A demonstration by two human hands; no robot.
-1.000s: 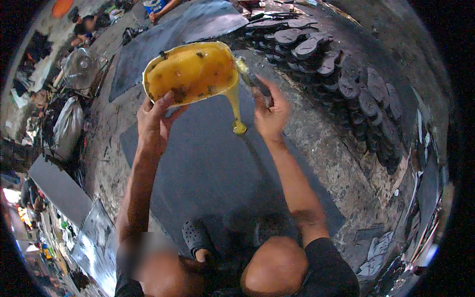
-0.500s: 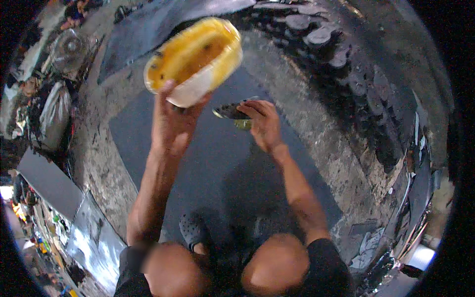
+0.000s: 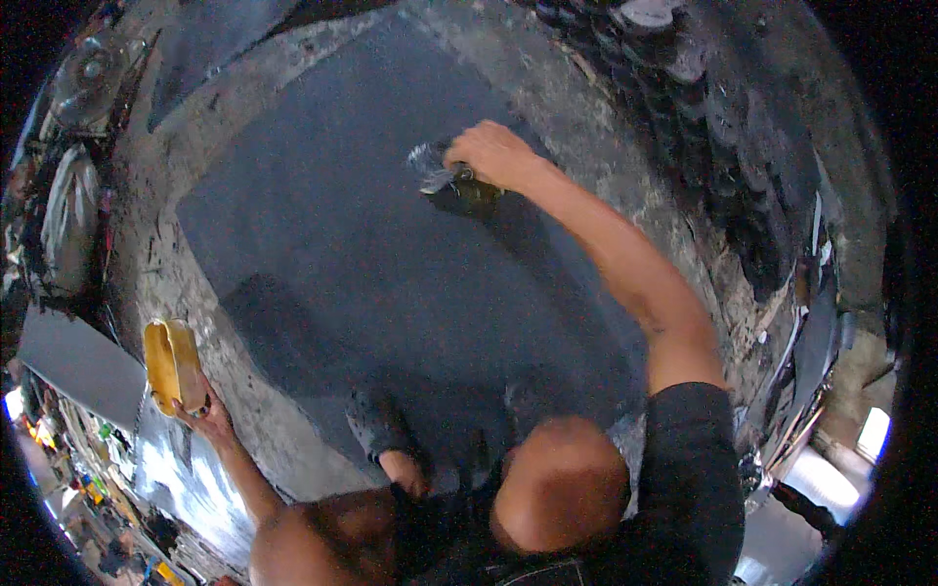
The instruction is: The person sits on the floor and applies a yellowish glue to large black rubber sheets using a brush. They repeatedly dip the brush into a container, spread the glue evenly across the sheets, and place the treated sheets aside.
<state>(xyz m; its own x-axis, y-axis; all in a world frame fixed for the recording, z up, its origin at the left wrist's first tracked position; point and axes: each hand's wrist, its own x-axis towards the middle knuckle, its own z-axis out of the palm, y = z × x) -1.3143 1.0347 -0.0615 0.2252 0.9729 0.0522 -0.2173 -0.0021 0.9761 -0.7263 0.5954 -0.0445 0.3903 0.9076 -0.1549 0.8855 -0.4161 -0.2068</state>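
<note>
Stained grey concrete floor [image 3: 151, 259]. On it: broad, flat dark-grey sheet [image 3: 362, 254] beneath right grip [image 3: 493, 154]; heaped dark sole-shaped pieces [image 3: 723, 156], right of that grip; pale, bulging sack [image 3: 70, 225], beyond left grip [image 3: 210, 418].

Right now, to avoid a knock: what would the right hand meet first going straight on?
Past its held dark piece, the right hand would likely meet the dark sheet; depth is unclear.
</note>
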